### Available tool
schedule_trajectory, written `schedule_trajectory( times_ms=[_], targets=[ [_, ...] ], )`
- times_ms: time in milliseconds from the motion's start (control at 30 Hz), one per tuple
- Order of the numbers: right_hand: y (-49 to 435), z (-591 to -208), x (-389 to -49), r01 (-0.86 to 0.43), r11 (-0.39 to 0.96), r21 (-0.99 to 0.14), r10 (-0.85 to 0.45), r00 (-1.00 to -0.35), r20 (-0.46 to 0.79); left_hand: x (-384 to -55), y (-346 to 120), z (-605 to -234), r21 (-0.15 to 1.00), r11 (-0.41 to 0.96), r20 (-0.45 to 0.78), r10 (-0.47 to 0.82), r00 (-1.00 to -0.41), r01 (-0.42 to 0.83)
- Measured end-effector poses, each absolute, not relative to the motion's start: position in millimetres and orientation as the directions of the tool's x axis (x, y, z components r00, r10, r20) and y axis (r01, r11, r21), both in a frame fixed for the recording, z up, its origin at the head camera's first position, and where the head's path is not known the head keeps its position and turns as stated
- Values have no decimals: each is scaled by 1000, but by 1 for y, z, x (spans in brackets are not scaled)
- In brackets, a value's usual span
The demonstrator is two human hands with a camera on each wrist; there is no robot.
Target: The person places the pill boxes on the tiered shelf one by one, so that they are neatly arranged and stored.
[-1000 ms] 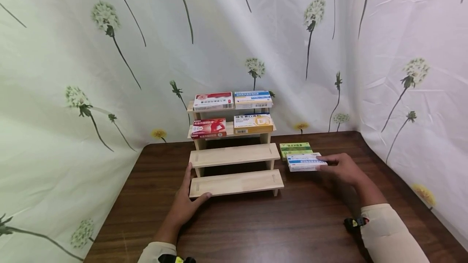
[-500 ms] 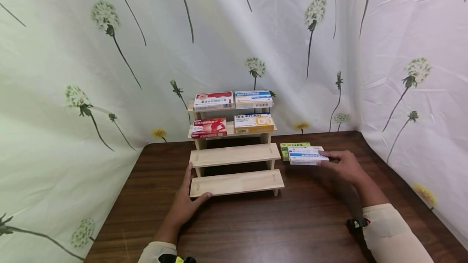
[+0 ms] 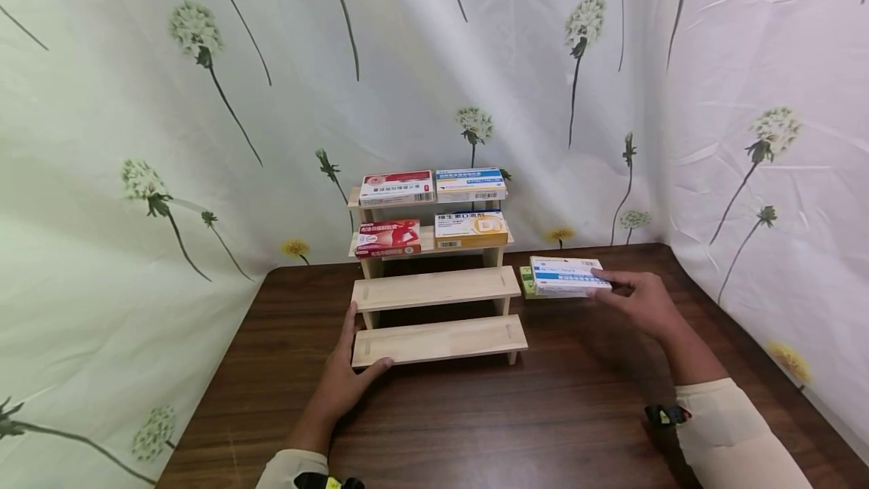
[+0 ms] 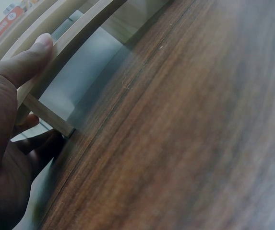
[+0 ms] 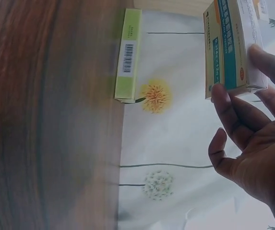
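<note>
In the head view my right hand (image 3: 641, 306) pinches one end of a white medicine box (image 3: 560, 278) with a blue band. The right wrist view shows this medicine box (image 5: 227, 48) raised off the table, fingertips and thumb on its faces. Below it a green medicine box (image 5: 127, 57) lies on the table, mostly covered from above. A four-step wooden display stand (image 3: 437, 339) stands to the left. My left hand (image 3: 339, 379) holds its left end, thumb on the lowest step's front edge and fingers along the side.
The top step bears a red-and-white box (image 3: 397, 187) and a blue-and-white box (image 3: 470, 184). One step down lie a red box (image 3: 388, 238) and a yellow-and-white box (image 3: 470, 229). Floral curtains (image 3: 407, 59) rise around the dark wooden table (image 3: 462, 429).
My right hand has lifted the white medicine box upward and away from the table, over the green box, covering more of it. My left hand has stayed at the stand.
</note>
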State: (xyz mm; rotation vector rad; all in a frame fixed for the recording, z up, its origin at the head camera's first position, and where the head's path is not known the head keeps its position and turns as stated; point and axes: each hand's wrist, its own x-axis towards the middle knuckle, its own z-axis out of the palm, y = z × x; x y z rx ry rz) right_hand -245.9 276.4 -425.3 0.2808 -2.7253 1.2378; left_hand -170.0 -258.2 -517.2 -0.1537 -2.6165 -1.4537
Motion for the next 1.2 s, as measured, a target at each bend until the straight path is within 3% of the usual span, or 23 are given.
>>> schedule_trajectory(
  times_ms=[467, 967, 1200],
  targets=[
    [258, -411, -231, -283, 643, -711, -110, -954, 280, -170, -259, -519, 839, 521, 173, 19, -985, 158],
    [230, -407, -217, -416, 553, -722, -181, -906, 384, -170, -260, -518, 840, 521, 167, 22, -986, 154],
    [212, -406, -214, -421, 551, -721, -210, -906, 368, -171, -260, -520, 843, 517, 158, 22, -987, 147]
  ],
)
